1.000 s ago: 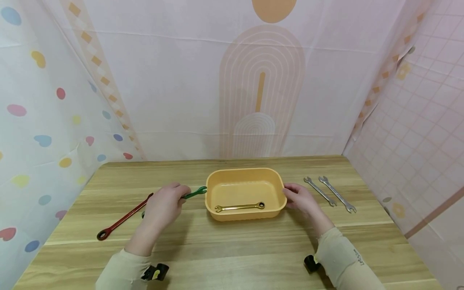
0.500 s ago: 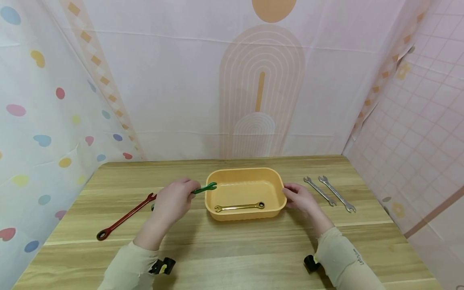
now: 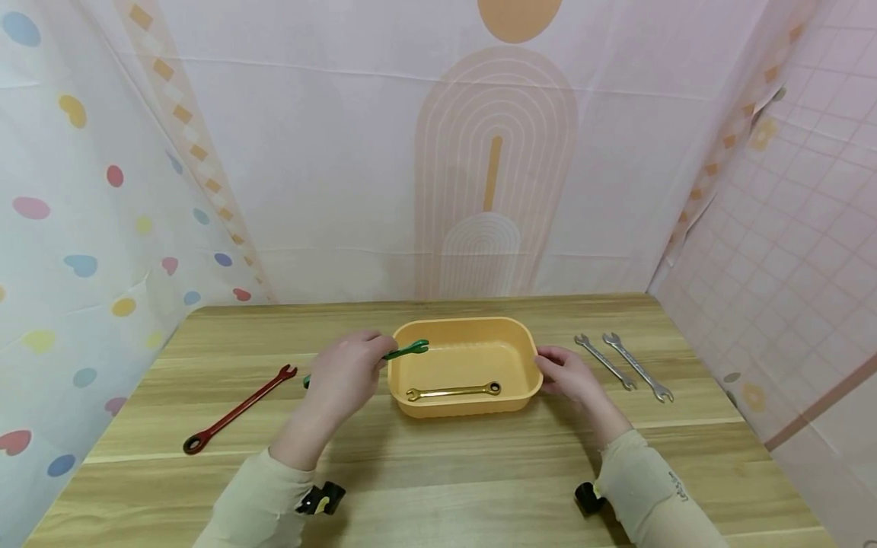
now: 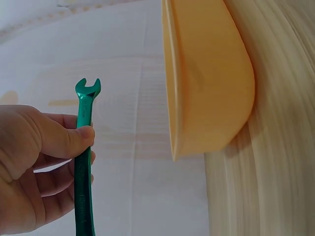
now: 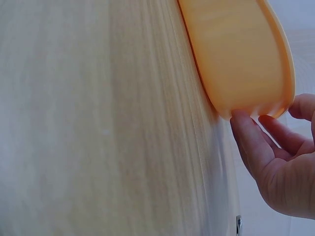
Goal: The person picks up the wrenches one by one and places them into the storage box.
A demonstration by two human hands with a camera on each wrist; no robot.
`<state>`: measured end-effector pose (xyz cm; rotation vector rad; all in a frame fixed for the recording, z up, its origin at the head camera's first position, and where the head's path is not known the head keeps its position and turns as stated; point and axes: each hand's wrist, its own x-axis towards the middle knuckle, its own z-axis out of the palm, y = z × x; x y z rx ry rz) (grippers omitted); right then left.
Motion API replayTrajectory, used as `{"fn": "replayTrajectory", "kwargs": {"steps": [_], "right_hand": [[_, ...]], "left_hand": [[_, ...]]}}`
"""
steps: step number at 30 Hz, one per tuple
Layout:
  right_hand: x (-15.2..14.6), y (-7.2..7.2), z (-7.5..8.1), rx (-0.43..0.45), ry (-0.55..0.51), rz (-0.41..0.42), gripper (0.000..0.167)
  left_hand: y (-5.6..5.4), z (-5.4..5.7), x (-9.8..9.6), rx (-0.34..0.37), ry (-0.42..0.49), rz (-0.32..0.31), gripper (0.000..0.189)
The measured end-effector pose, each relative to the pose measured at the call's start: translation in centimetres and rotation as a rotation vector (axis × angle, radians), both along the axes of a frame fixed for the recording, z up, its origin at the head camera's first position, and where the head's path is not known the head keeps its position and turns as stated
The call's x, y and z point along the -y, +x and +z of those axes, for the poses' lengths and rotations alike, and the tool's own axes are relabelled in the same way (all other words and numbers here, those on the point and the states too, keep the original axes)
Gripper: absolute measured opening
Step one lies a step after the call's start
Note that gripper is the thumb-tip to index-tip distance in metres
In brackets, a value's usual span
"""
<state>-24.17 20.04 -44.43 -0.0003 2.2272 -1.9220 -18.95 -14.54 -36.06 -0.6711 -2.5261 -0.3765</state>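
Observation:
My left hand (image 3: 346, 377) pinches a green combination wrench (image 3: 409, 350) between thumb and fingers. The wrench's open end reaches over the left rim of an orange-yellow plastic tub (image 3: 466, 408). In the left wrist view, that hand (image 4: 44, 167) holds the green wrench (image 4: 84, 115) above the level of the tub's rim, apart from the tub's wall (image 4: 216, 78). A gold wrench (image 3: 452, 391) lies inside the tub along its near side. At the tub's right end, my right hand (image 3: 569, 374) grips the wall; the right wrist view has its fingertips (image 5: 241, 118) against the outside.
On the wooden table (image 3: 438, 472), a red wrench (image 3: 240, 409) lies to the left. A shorter silver wrench (image 3: 605, 361) and a longer silver wrench (image 3: 637, 367) lie right of the tub. A patterned cloth (image 3: 329, 167) hangs behind the table.
My left hand has moved to the right and slightly away from me with the green wrench, bringing its open end over the tub. The right hand and tub have stayed put.

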Motion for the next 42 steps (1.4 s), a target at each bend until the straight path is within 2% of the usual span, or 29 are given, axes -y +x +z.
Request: {"fn": "replayTrajectory", "kwargs": {"steps": [9,16,22,31,42], "right_hand": [[0.0,0.1,0.0,0.006,0.008,-0.012,0.041],[0.0,0.1,0.0,0.004,0.0,-0.006,0.042],[0.0,0.0,0.0,0.003,-0.007,-0.004,0.041],[0.0,0.2,0.1,0.008,0.002,-0.007,0.042],[-0.1,0.4,0.2,0.007,0.008,-0.006,0.043]], "left_hand": [[-0.2,0.1,-1.5,-0.163,-0.024,-0.061,0.031],[-0.3,-0.3,-2.6,-0.235,-0.048,-0.084,0.033],[-0.5,-0.8,-3.3,-0.269,-0.06,-0.119,0.035],[-0.7,-1.3,-4.4,-0.313,-0.069,-0.14,0.034],[-1.2,-1.7,-5.9,-0.315,-0.067,-0.155,0.031]]}}
